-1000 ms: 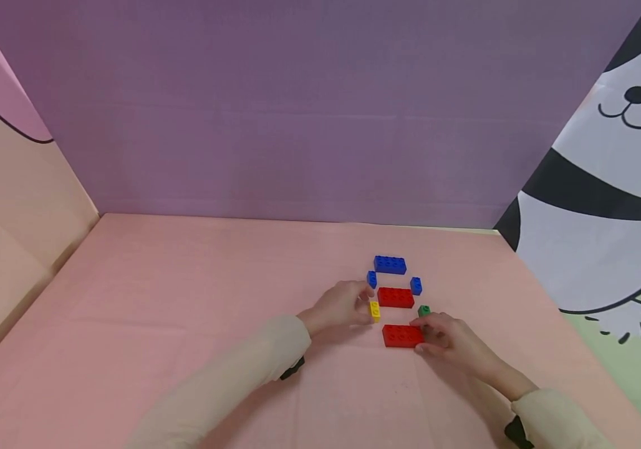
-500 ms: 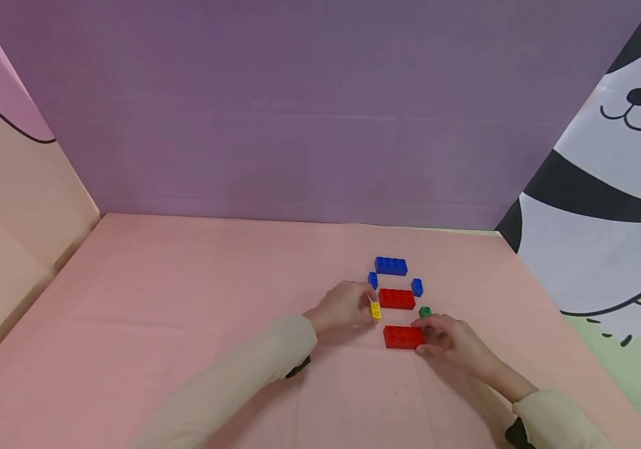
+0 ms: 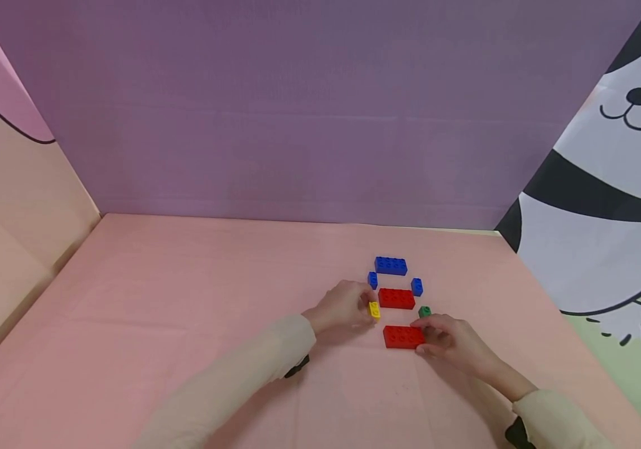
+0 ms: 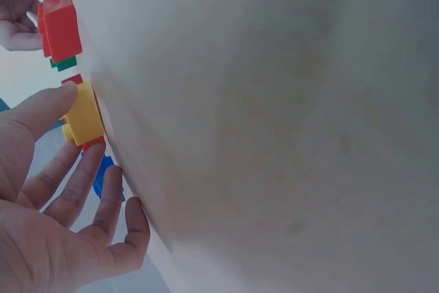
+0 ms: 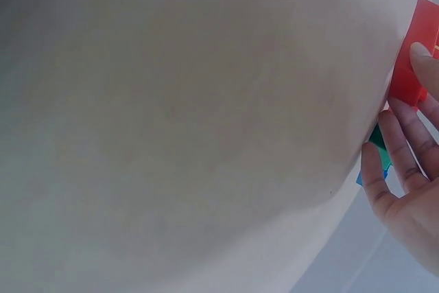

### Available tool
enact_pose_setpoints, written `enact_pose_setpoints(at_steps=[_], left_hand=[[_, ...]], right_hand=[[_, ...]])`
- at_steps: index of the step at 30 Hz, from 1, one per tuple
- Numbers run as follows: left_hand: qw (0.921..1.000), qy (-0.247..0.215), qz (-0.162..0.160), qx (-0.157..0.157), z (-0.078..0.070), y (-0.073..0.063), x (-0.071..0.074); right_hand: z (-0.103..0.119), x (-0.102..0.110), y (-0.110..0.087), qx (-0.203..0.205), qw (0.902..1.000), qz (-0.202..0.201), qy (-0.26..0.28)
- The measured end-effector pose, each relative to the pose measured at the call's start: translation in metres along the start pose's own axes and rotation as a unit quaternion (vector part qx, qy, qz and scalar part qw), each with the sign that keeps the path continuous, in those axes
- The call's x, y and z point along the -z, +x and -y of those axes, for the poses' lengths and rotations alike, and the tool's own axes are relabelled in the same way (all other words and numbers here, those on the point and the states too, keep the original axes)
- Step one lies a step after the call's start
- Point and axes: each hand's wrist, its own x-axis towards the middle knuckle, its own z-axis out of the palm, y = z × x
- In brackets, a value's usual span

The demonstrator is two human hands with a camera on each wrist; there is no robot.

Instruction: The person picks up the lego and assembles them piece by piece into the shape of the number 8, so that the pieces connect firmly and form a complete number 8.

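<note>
My left hand (image 3: 345,305) pinches a small yellow building brick (image 3: 374,310) between thumb and fingers; the left wrist view shows the thumb on one end of the yellow brick (image 4: 85,116) and fingertips at the other. My right hand (image 3: 451,340) holds the right end of the nearest red brick (image 3: 403,337), thumb on its near side and fingers at the far side. In the right wrist view the thumb lies flat against the red brick (image 5: 413,60). Just behind that hand a small green brick (image 3: 424,312) is partly hidden by the fingers.
A second red brick (image 3: 396,299) lies farther back, flanked by two small blue bricks, the left one (image 3: 373,280) and the right one (image 3: 417,287). Behind them is a long blue brick (image 3: 391,265). The pink table (image 3: 214,280) meets a purple backdrop (image 3: 298,125).
My left fingers have closed in on the yellow brick, which has shifted only very slightly. The right hand stays at the near red brick, and the other bricks keep their layout.
</note>
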Motion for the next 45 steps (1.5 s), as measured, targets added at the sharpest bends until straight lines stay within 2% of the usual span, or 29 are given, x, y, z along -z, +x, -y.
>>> enact_pose_setpoints(at_steps=[9,17,34,40,45], left_hand=[[0.9999,-0.012,0.002,-0.009,0.003,-0.003,0.000],[0.9995,-0.020,-0.003,-0.024,0.001,-0.007,0.001],[0.9990,-0.010,-0.016,-0.040,-0.013,-0.017,0.005],[0.9983,0.002,-0.015,-0.056,-0.017,-0.022,0.002],[0.9983,0.006,-0.009,-0.058,-0.021,-0.025,-0.003]], right_hand=[[0.001,0.000,0.000,-0.009,0.9999,0.004,0.002],[0.000,0.001,0.001,0.000,1.0000,-0.001,0.003],[0.000,0.000,0.000,-0.011,0.9999,-0.002,0.001],[0.002,0.001,0.000,-0.014,0.9999,-0.001,0.000],[0.002,0.001,0.000,-0.011,0.9999,0.000,0.003]])
